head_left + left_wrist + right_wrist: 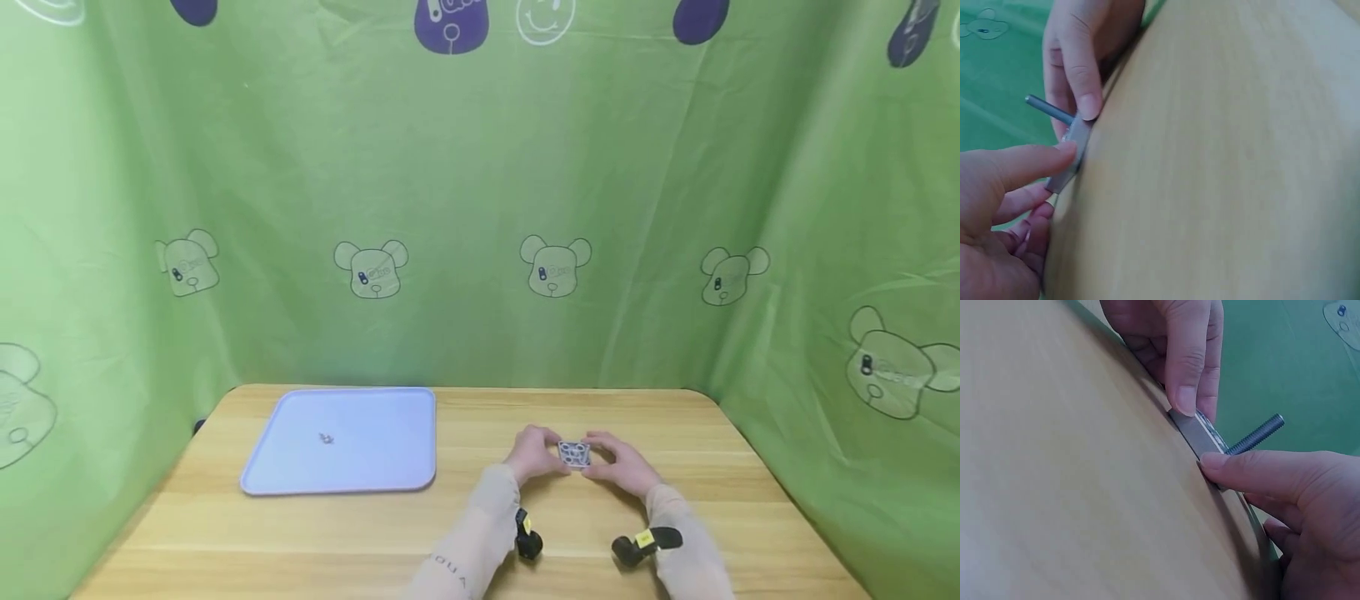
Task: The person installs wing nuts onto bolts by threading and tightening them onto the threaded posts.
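A small square grey metal plate (574, 453) with several round holes in its face lies low over the wooden table, right of centre. A threaded rod (1259, 434) sticks up from it in the right wrist view. My left hand (534, 454) pinches the plate's left side, and my right hand (622, 467) pinches its right side. Both thumbs lie along the near edge, as the left wrist view shows with the plate (1075, 147) between the hands. Fingertips behind the plate are partly hidden. Whether its underside touches the tabletop I cannot tell.
At the left of the wooden table (300, 542) lies a pale blue tray (337, 479). Small metallic pieces (326, 437), too tiny to identify, sit on it. Black wrist devices (528, 546) project inward between my forearms. A green curtain (465, 333) surrounds the table's back and sides.
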`<state>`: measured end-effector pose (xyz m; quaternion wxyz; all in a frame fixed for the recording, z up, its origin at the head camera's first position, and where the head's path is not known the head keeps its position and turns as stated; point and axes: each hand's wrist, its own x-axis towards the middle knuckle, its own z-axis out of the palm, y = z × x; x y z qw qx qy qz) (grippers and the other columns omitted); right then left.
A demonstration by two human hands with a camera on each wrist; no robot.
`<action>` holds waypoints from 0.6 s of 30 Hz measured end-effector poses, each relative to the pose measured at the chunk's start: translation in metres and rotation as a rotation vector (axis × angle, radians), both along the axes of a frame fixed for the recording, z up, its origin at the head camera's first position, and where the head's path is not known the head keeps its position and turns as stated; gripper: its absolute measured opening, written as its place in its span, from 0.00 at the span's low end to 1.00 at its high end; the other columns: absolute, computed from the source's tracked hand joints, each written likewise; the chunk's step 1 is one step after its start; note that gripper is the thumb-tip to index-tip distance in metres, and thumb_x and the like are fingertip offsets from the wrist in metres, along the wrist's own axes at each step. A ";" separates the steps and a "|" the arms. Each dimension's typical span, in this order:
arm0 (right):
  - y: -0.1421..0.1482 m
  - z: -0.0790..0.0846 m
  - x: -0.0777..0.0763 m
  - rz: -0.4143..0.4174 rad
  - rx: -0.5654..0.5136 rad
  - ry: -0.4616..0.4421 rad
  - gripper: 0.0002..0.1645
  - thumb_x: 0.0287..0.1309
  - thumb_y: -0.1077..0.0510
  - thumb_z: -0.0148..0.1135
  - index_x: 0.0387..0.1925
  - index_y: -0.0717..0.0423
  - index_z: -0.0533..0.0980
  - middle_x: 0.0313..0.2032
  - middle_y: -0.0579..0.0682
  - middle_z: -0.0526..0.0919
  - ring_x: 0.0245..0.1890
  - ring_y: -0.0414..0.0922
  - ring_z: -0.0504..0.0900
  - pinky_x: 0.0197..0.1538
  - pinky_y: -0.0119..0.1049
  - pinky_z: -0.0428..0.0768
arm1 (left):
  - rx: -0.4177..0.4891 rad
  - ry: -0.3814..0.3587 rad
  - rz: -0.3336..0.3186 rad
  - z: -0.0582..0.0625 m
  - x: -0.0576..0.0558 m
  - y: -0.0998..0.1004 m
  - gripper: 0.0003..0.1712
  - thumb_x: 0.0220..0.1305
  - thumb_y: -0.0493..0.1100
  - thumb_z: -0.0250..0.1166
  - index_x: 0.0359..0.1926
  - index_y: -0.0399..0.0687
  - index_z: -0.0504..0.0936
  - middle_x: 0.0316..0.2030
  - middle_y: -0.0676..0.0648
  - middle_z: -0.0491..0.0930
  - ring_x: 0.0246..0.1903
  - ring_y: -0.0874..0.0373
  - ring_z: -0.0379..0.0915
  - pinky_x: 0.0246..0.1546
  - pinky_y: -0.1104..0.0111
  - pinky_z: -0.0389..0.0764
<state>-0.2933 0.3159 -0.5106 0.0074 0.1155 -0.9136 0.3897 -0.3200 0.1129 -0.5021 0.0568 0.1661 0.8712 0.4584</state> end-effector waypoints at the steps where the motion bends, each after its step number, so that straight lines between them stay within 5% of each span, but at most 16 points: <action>1: -0.004 0.000 0.001 0.005 -0.002 0.003 0.35 0.49 0.53 0.72 0.58 0.64 0.74 0.67 0.69 0.64 0.69 0.71 0.57 0.67 0.69 0.53 | 0.010 -0.011 -0.002 0.001 0.001 -0.004 0.32 0.38 0.39 0.80 0.50 0.39 0.82 0.47 0.43 0.82 0.48 0.51 0.76 0.58 0.56 0.74; 18: -0.071 -0.005 0.017 0.012 -0.047 -0.034 0.37 0.47 0.54 0.73 0.59 0.61 0.73 0.68 0.65 0.65 0.70 0.68 0.57 0.70 0.66 0.52 | -0.035 -0.042 0.023 0.006 0.022 -0.073 0.29 0.38 0.38 0.80 0.46 0.38 0.83 0.45 0.42 0.80 0.45 0.50 0.75 0.55 0.53 0.74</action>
